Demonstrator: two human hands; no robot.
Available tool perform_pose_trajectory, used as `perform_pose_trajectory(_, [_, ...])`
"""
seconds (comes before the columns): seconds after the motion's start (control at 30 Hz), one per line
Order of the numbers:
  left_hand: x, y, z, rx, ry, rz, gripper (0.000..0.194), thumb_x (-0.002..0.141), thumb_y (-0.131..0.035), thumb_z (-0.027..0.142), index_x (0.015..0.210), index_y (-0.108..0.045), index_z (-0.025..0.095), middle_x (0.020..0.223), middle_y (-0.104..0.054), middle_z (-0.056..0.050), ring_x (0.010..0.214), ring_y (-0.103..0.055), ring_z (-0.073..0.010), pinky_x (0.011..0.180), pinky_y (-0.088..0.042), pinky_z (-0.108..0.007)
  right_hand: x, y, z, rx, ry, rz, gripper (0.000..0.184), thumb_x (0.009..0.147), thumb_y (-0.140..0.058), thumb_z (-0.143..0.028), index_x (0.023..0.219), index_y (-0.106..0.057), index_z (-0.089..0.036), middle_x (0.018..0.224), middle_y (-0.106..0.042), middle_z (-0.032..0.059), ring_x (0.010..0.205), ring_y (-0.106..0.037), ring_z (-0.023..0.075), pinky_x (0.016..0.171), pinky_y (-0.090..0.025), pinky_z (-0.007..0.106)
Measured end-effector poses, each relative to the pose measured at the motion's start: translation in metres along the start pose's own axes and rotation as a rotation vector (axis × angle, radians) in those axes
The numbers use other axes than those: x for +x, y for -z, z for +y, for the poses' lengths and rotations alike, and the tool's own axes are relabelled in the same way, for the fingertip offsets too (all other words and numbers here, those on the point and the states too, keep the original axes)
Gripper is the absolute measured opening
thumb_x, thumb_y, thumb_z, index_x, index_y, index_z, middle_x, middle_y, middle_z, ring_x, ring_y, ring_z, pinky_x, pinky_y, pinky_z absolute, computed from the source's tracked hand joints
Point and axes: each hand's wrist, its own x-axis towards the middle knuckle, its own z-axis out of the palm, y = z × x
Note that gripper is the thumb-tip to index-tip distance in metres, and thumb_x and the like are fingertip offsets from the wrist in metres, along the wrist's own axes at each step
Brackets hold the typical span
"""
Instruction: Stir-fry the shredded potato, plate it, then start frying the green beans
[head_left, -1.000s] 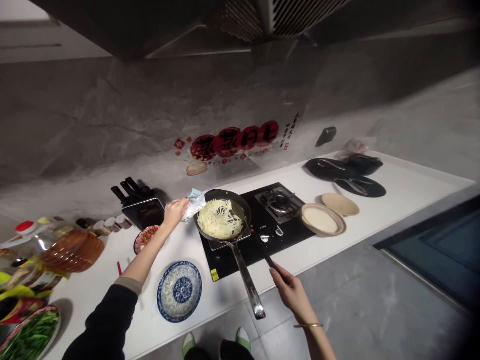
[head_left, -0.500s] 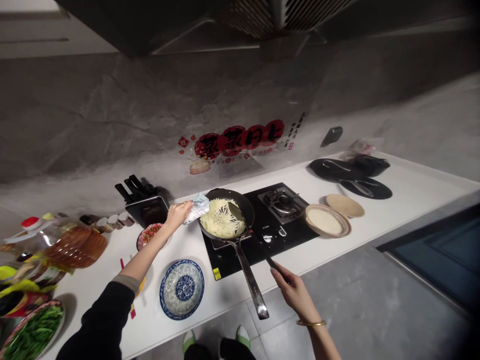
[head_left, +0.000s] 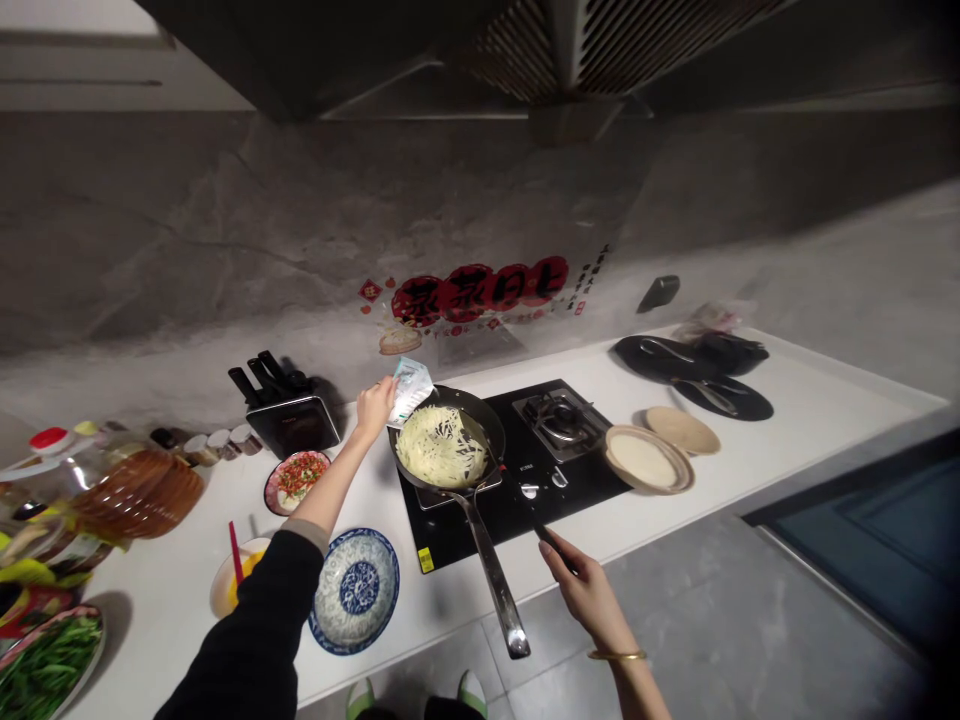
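My left hand (head_left: 376, 407) grips a white-and-teal plastic seasoning packet (head_left: 411, 390) and tilts it over the far left rim of a dark frying pan (head_left: 493, 425). Pale shredded food (head_left: 435, 450), perhaps potato, lies heaped in the pan. The pan sits on the left burner, its long metal handle (head_left: 491, 570) pointing toward me. My right hand (head_left: 589, 590) is closed around the black handle of a spatula (head_left: 534, 515), whose head is in the pan among the shreds. Whether anything falls from the packet, I cannot tell.
Left of the black hob (head_left: 469, 540) are a blue-patterned plate (head_left: 356, 590), a bowl of chopped red pieces (head_left: 300, 480), a bowl with yellow liquid (head_left: 223, 590) and a knife block (head_left: 292, 425). A beige pot (head_left: 649, 460) and dark lids (head_left: 724, 398) lie right. A range hood (head_left: 450, 60) hangs above.
The packet has moved up and away from me over the pan's far side, and tilts more. The spatula head has shifted within the shreds. My view has moved slightly.
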Motion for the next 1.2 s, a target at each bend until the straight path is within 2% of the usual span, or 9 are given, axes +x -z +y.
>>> perform_pose_trajectory(0.2, [0.014,-0.008,0.006,-0.125,0.104,-0.021,0.024,0.088,-0.045,0.035,0.079,-0.061,0.019,0.068,-0.063,-0.006,0.067,-0.058,-0.0185,0.058,-0.028,-0.025,-0.002,0.004,0.001,-0.001,0.031,0.018,0.056,0.070,-0.057,-0.053,0.106,-0.069,-0.013,0.107,-0.067,0.0109,0.103,-0.060,0.0312,0.092,-0.045,0.041])
perform_pose_trajectory(0.4, [0.015,-0.008,0.001,-0.411,0.173,0.006,0.022,0.082,-0.054,0.035,0.067,-0.056,0.019,0.060,-0.057,-0.002,0.066,-0.056,-0.0161,0.060,-0.031,-0.023,0.001,0.017,-0.001,-0.123,0.046,0.000,0.056,0.072,-0.053,-0.054,0.108,-0.069,-0.013,0.108,-0.067,0.0103,0.103,-0.061,0.0302,0.089,-0.048,0.038])
perform_pose_trajectory(0.53, [0.002,-0.011,-0.003,-0.699,0.256,0.099,0.029,0.085,-0.047,0.042,0.069,-0.055,0.018,0.061,-0.056,0.000,0.064,-0.054,-0.0135,0.061,-0.037,-0.022,0.008,0.036,-0.014,-0.261,0.106,-0.041,0.055,0.071,-0.054,-0.053,0.109,-0.069,-0.015,0.104,-0.069,0.0101,0.095,-0.064,0.0289,0.080,-0.051,0.034])
perform_pose_trajectory(0.67, [-0.018,-0.017,-0.006,-1.009,0.400,0.264,0.035,0.085,-0.040,0.049,0.084,-0.055,0.018,0.079,-0.063,-0.003,0.073,-0.058,-0.0127,0.066,-0.043,-0.022,0.016,0.038,-0.032,-0.294,0.088,-0.043,0.058,0.068,-0.057,-0.055,0.108,-0.069,-0.014,0.093,-0.072,0.0106,0.076,-0.066,0.0271,0.066,-0.051,0.032])
perform_pose_trajectory(0.8, [-0.032,-0.012,-0.016,-1.269,0.534,0.410,0.035,0.081,-0.048,0.052,0.091,-0.055,0.020,0.091,-0.065,-0.004,0.082,-0.062,-0.0130,0.074,-0.047,-0.024,0.017,0.008,-0.045,-0.021,-0.012,0.060,0.057,0.060,-0.065,-0.055,0.100,-0.070,-0.015,0.076,-0.072,0.0067,0.057,-0.059,0.0193,0.050,-0.046,0.027])
perform_pose_trajectory(0.87, [-0.037,-0.002,-0.027,-1.370,0.577,0.474,0.034,0.079,-0.052,0.051,0.094,-0.056,0.021,0.096,-0.066,-0.004,0.087,-0.063,-0.0138,0.078,-0.047,-0.026,0.009,-0.015,-0.054,0.241,-0.125,0.086,0.054,0.057,-0.068,-0.056,0.096,-0.067,-0.018,0.060,-0.064,0.0009,0.045,-0.050,0.0129,0.038,-0.037,0.022])
perform_pose_trajectory(0.93, [-0.043,0.013,-0.044,-1.446,0.607,0.534,0.034,0.079,-0.055,0.050,0.097,-0.056,0.021,0.101,-0.066,-0.005,0.093,-0.063,-0.0151,0.081,-0.048,-0.028,-0.003,-0.040,-0.066,0.497,-0.229,0.042,0.045,0.056,-0.071,-0.055,0.084,-0.062,-0.021,0.052,-0.053,-0.0053,0.036,-0.035,0.0056,0.032,-0.026,0.018])
perform_pose_trajectory(1.07, [-0.066,0.055,-0.098,-1.509,0.648,0.662,0.034,0.079,-0.057,0.047,0.101,-0.057,0.021,0.107,-0.066,-0.006,0.100,-0.061,-0.0179,0.084,-0.047,-0.031,-0.031,-0.088,-0.096,0.773,-0.281,-0.187,0.038,0.061,-0.074,-0.048,0.071,-0.050,-0.021,0.056,-0.044,-0.0086,0.035,-0.020,-0.0007,0.030,-0.019,0.013])
perform_pose_trajectory(1.2, [-0.111,0.102,-0.175,-1.475,0.686,0.822,0.035,0.073,-0.064,0.043,0.099,-0.059,0.020,0.105,-0.067,-0.006,0.101,-0.061,-0.0180,0.087,-0.045,-0.031,-0.046,-0.139,-0.114,0.783,-0.343,-0.367,0.037,0.063,-0.074,-0.048,0.079,-0.053,-0.022,0.056,-0.041,-0.0091,0.035,-0.018,-0.0013,0.029,-0.020,0.011])
